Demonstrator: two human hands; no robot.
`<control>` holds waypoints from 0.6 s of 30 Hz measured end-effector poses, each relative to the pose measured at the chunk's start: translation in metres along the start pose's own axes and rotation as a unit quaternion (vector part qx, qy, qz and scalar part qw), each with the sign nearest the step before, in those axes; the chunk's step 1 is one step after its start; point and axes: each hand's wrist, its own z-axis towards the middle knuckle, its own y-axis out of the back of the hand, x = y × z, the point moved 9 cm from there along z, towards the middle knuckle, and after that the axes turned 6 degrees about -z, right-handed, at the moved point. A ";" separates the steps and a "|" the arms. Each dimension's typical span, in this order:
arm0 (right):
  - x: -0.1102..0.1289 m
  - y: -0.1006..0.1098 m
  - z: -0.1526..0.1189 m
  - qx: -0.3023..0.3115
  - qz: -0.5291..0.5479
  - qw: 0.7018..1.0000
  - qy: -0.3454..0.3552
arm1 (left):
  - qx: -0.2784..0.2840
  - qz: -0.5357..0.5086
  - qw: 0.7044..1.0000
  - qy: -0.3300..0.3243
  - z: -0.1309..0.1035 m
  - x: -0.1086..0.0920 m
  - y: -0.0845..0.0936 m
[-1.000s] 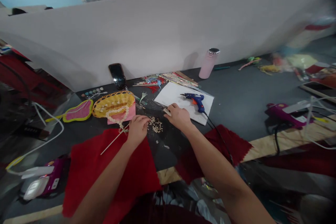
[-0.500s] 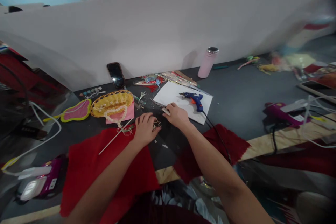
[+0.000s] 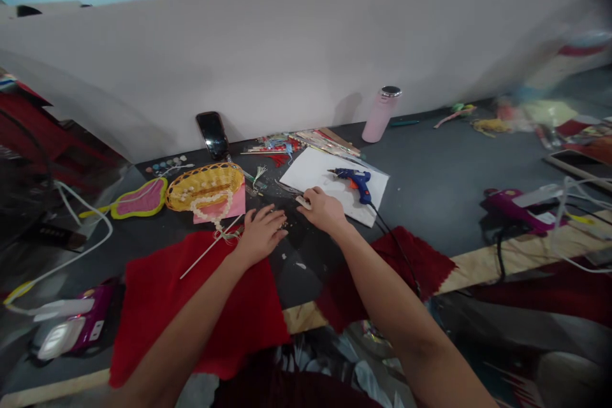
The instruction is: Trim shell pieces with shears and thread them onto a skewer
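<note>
My left hand [image 3: 261, 234] rests palm down on the dark table, its fingers spread over small pale bits [image 3: 287, 224]; part of them lies hidden beneath it. To its right, my right hand [image 3: 326, 211] is closed around a slim tool with a pale handle [image 3: 303, 203]. The tool's thin metal end points left and away from me; its exact kind is unclear. Just beyond the right hand, a blue glue gun [image 3: 354, 180] lies on a white sheet [image 3: 306, 169]. A thin white stick [image 3: 205, 255] with a ring of pale beads [image 3: 199, 205] sits left of my left hand.
A yellow woven basket [image 3: 184, 186] stands on pink paper, near a pink-and-yellow fan shape [image 3: 142, 199]. Red cloth [image 3: 157, 306] covers the front left. A phone [image 3: 212, 135] and a pink bottle [image 3: 381, 116] are by the partition [image 3: 296, 57]. Purple power strips [image 3: 519, 209] and cables lie at the sides.
My left hand has shifted slightly left, its fingers more stretched and flatter, and fewer of the small bits show beside it. My right hand stays nearly still with the tool.
</note>
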 end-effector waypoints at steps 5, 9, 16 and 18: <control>-0.001 0.000 0.000 -0.006 0.002 1.000 0.001 | -0.064 -0.014 0.997 0.040 -0.010 0.022 0.025; 0.003 0.007 -0.001 -0.038 -0.019 0.999 0.005 | -0.057 -0.029 0.997 0.051 -0.025 0.037 0.019; 0.008 0.005 -0.003 -0.024 -0.024 0.999 0.006 | -0.053 -0.024 0.998 0.037 -0.035 0.036 0.008; 0.009 0.005 -0.003 -0.028 -0.025 0.999 0.010 | -0.060 -0.020 0.997 0.049 -0.033 0.037 0.010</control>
